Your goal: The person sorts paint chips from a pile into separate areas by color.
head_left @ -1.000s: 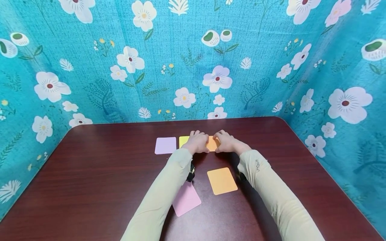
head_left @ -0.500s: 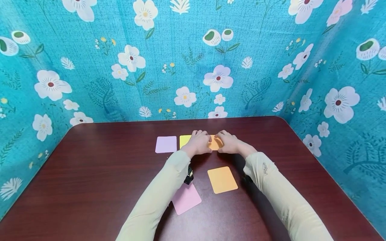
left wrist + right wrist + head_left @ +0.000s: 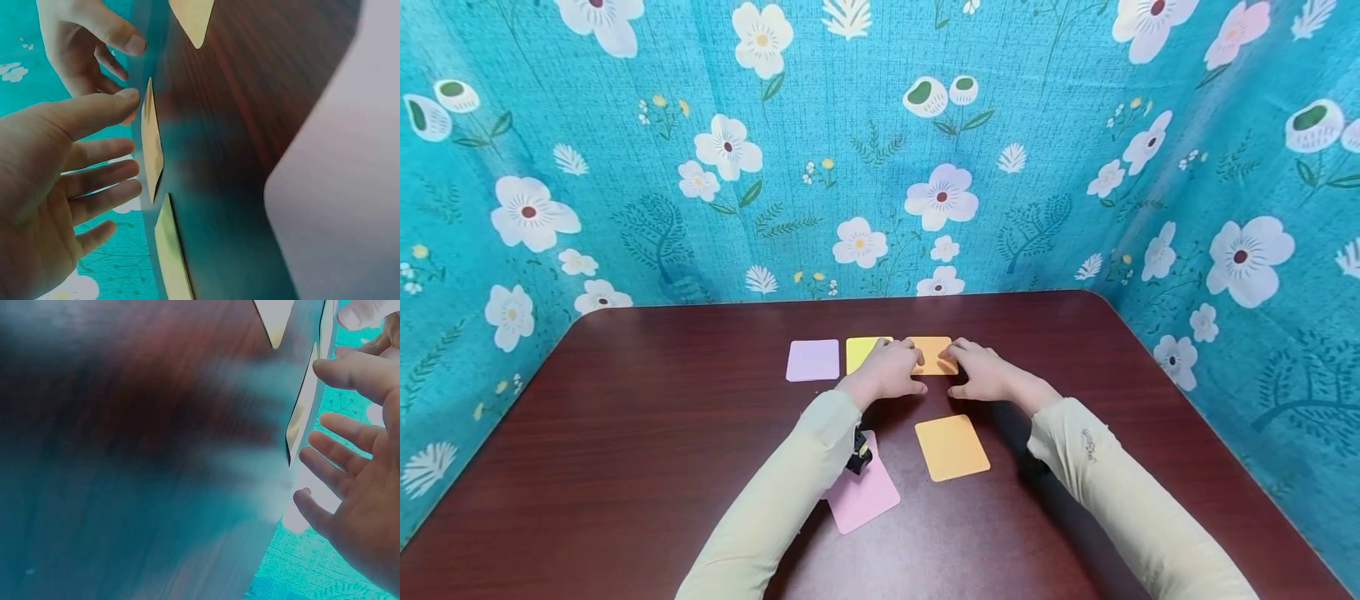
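A square orange card (image 3: 934, 356) with rounded corners lies flat at the right end of the back row. My left hand (image 3: 887, 371) hovers at its left side, overlapping the yellow card (image 3: 858, 353) in the head view. My right hand (image 3: 991, 373) is at its right side. In the left wrist view, the fingers of my left hand (image 3: 62, 169) are spread, with a gap to the orange card (image 3: 152, 140). The right wrist view shows my right hand (image 3: 359, 462) with separated, relaxed fingers, the thumb tip overlapping the orange card's edge. Neither hand holds anything.
A lilac card (image 3: 812, 361) lies left of the yellow one. Nearer me are a second, lighter orange card (image 3: 953, 448) and a pink card (image 3: 867, 496), partly under my left forearm. The dark wooden table (image 3: 662, 433) meets a blue flowered cloth (image 3: 820, 192) at its back edge.
Both hands have drawn back from the orange card and moved apart, the right one towards the right. More of the orange card shows, and it sits slightly further right than a second ago.
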Action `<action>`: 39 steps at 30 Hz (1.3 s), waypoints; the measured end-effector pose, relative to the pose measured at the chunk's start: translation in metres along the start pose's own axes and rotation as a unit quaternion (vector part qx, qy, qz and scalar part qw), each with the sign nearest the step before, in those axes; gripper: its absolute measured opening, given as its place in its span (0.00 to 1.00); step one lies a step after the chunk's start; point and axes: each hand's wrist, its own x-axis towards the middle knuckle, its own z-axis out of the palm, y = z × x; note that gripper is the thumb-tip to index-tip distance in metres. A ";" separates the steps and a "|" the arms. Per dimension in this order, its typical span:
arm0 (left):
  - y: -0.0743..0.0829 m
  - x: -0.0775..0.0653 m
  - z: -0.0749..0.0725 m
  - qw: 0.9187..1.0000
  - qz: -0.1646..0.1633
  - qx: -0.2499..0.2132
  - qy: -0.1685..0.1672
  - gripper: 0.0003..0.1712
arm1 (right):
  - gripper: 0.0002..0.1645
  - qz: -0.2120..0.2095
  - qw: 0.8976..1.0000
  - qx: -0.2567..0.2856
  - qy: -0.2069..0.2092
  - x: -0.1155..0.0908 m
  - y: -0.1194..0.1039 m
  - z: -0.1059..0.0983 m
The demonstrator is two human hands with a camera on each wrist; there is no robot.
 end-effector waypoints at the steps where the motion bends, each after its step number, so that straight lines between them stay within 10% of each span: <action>1: 0.001 -0.001 -0.001 1.000 0.003 0.003 -0.001 0.26 | 0.34 -0.002 1.000 0.000 -0.001 -0.002 0.000 0.000; 22: 0.023 -0.031 0.001 0.998 0.054 0.036 -0.013 0.34 | 0.30 -0.064 0.998 0.012 0.000 -0.038 -0.003 0.010; 39: 0.042 -0.053 0.009 0.994 0.080 0.066 -0.027 0.41 | 0.46 -0.085 0.996 0.022 -0.016 -0.065 -0.006 0.016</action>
